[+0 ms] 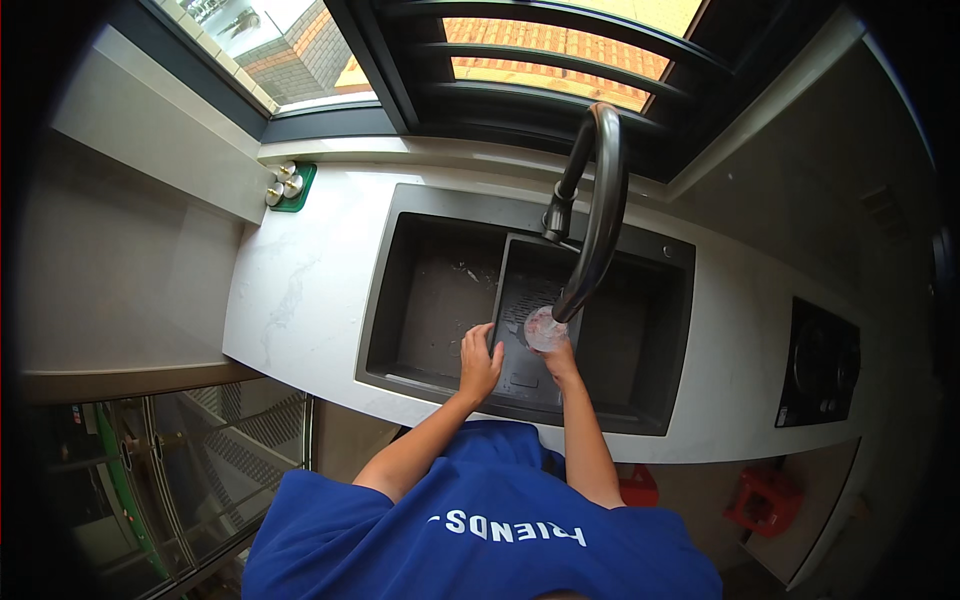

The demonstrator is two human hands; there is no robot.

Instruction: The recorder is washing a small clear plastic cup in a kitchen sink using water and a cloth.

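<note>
My right hand (559, 361) is shut on a clear cup (546, 330), which sits under the spout of a dark gooseneck faucet (611, 195). Water appears to fill the cup, though the spout's end partly covers it. My left hand (478, 365) is empty, its fingers apart, over the left part of the dark grey sink (457, 196). It is close to the edge of a slotted drain tray (517, 367) set across the sink's middle. Drops of water lie on the floor of the left basin (442, 292).
White countertop (292, 300) surrounds the sink. A green tray (300, 196) at the back left bears several silver, gold-knobbed pieces. A black cooktop (817, 364) is at the right. Below it hangs a red plastic item (763, 501). Dark window bars (555, 49) rise behind the faucet.
</note>
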